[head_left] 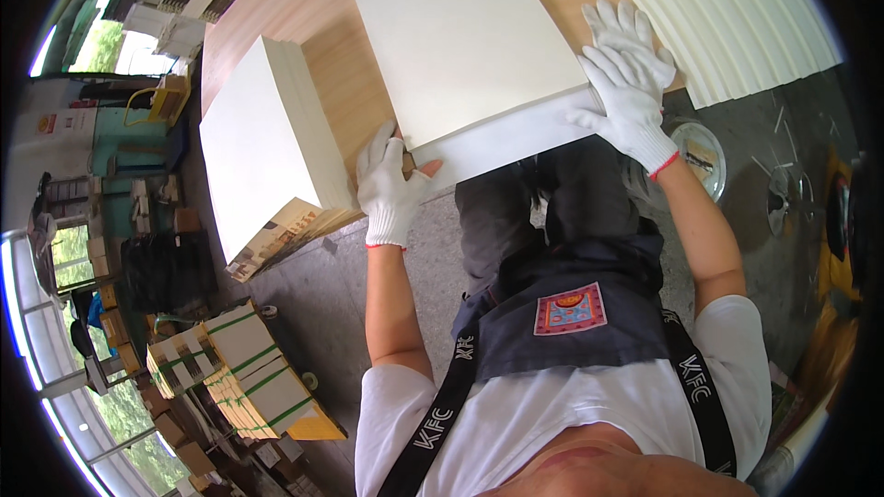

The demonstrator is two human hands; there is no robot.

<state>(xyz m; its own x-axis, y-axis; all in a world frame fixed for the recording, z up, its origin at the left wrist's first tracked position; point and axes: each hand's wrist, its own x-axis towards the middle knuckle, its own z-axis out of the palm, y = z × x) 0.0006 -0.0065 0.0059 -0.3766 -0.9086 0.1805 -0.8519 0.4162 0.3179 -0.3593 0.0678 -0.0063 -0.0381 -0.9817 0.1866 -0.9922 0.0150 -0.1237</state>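
A large white sheet or thin panel (470,37) lies in front of me on the wooden table, with a paler white strip (516,136) along its near edge. My left hand (389,182), in a white knit glove, rests at the near left corner, fingers stretched and thumb apart; a bare thumb tip shows. A small brown piece (408,164) is beside that thumb; whether the hand touches it I cannot tell. My gloved right hand (626,101) lies with fingers extended at the near right corner, its thumb over the strip. Beyond it is another white glove (622,29), partly covered.
A stack of white boards (249,147) stands on the left of the wooden table (331,64). Ridged white pieces (727,18) line the right. A round tub (698,161) is on the floor at right. Green-strapped bundles (253,368) stand at lower left.
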